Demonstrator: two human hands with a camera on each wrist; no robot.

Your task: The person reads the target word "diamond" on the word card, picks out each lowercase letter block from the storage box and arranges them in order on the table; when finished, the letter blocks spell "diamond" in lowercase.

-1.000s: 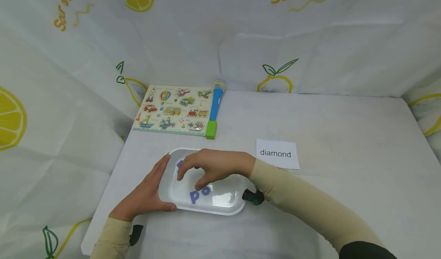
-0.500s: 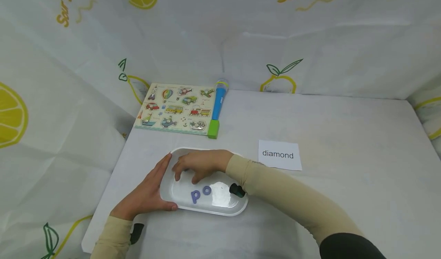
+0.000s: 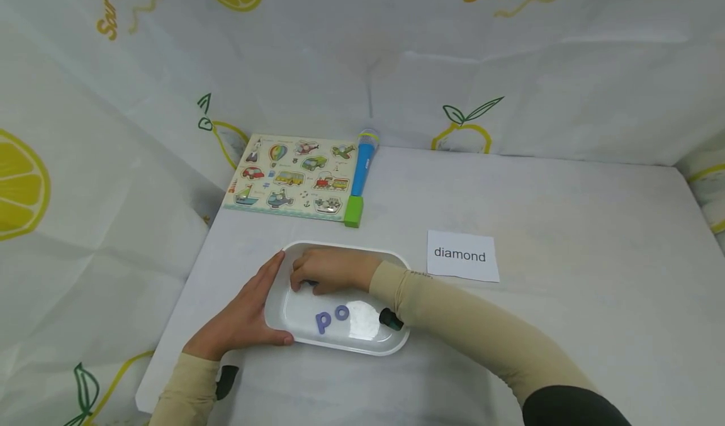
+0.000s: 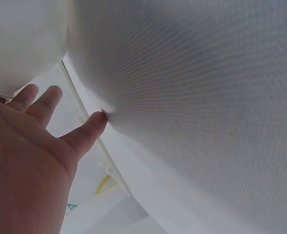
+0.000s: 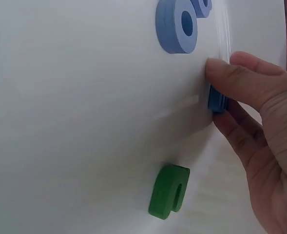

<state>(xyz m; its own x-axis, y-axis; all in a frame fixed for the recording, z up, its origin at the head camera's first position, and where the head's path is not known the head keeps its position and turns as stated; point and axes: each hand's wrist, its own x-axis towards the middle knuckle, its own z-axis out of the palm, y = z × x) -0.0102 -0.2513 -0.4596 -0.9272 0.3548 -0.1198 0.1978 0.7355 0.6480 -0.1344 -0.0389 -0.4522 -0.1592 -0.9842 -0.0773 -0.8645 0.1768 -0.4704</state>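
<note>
A white tray (image 3: pixel 286 316) lies on the table, with a purple-blue letter p (image 3: pixel 320 326) and letter o (image 3: pixel 337 313) in it. My left hand (image 3: pixel 240 322) spans the tray's left end, its fingers nearly straight along the side and thumb at the front rim. My right hand (image 3: pixel 334 269) is inside the tray, toward the far left. In the right wrist view it pinches a small blue letter (image 5: pixel 215 100) between thumb and fingers; its shape is mostly hidden. A green letter (image 5: pixel 166 192) lies nearby there, hidden from the head view.
A white card (image 3: pixel 463 255) reading "diamond" lies right of the tray. Farther back on the left are a vehicle picture board (image 3: pixel 291 187) and a blue toy microphone (image 3: pixel 362 171) with a green end. A lemon-printed cloth (image 3: pixel 396 67) hangs behind the table.
My right hand has moved left and deeper into the tray, and its fingers have drawn together. The left hand keeps its place at the tray's end.
</note>
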